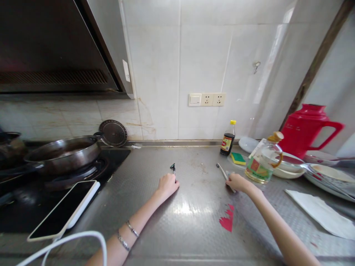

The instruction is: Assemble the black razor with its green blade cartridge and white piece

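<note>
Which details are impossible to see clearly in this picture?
- Small dark tool in left hand: too small to identify, lower part hidden by fingers.
- Metal utensil in right hand: working end covered by the hand.
- Dark bottle label: too small to read.
- Pot: cut off by left edge.

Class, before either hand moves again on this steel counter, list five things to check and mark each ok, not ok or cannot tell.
1. Left hand grips the small dark tool: ok.
2. Right hand holds the metal utensil: ok.
3. Counter between the hands free of objects: ok.
4. Oil jug clear of the right hand: not ok, it stands close beside it.
5. Phone resting wholly on the counter: cannot tell.
</note>
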Available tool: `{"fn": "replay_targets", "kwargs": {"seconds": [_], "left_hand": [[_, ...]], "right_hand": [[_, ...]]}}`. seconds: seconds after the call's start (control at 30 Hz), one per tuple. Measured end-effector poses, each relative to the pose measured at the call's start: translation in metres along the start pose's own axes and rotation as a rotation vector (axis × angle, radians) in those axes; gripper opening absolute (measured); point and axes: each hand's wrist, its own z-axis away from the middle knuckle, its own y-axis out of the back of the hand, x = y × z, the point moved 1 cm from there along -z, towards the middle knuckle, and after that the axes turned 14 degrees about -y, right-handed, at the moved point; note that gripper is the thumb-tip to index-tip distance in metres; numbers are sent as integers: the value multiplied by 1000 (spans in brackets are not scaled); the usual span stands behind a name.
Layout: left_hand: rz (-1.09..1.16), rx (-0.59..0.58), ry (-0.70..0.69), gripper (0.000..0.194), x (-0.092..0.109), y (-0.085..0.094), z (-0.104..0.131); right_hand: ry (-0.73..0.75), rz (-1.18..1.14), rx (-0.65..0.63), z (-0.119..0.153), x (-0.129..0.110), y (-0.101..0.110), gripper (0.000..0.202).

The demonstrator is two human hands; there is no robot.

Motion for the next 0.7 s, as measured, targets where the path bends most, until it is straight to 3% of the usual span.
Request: {"fn": "replay_targets", "kwargs": {"seconds": [0.17,0.33,0.5,0.7], "left_hand": [[-6,40,-2,38,-2,4,1],[17,95,37,44,-7,14,1],[22,105,69,40,-10,18,4],[28,102,70,40,-9,21,8]], "right_hand": [[35,-10,51,17,-23,4,29],[167,-43,195,54,-80,3,35],[254,-48,221,89,-142,-8,35],[295,-35,196,106,-179,-17,35]]}}
